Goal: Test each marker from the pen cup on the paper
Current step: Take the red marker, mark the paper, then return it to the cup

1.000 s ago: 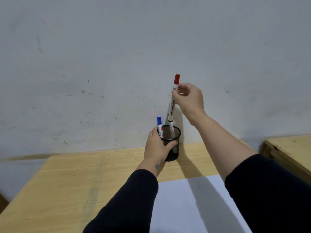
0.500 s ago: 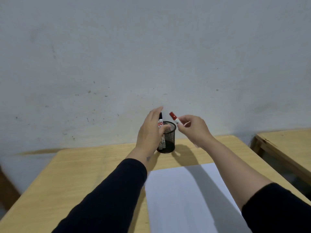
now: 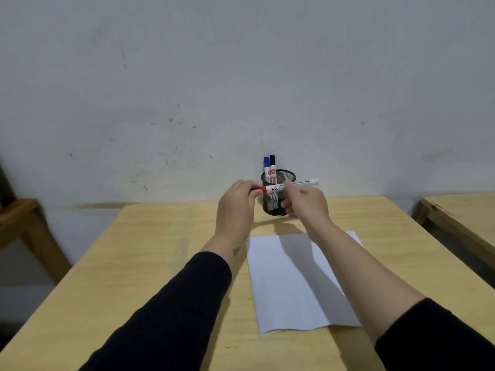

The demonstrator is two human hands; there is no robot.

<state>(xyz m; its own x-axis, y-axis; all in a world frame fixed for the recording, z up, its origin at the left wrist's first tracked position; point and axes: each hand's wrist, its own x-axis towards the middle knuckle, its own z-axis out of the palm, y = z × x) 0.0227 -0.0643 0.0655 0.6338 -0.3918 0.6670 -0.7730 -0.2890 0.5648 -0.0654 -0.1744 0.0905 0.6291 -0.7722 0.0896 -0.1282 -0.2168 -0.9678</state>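
Two hands meet in the head view, held above the worktop [image 3: 166, 263] in front of the pen cup [image 3: 278, 194]. The red marker [image 3: 284, 187] lies level between them. The left hand [image 3: 237, 207] has its grip pinched on the red cap end, and the right hand [image 3: 305, 203] has its grip closed around the white barrel. This hold probably readies the cap to be pulled straight off, each hand bracing against the other.

The mesh pen cup stands at the far edge by the wall [image 3: 241, 76], out of the writing area. A blue marker [image 3: 266, 167] and a black marker [image 3: 272, 166] stand upright in it, apparently waiting their turn. The paper [image 3: 294, 285] lies flat on the worktop near the person, below the hands. No marks show on it.
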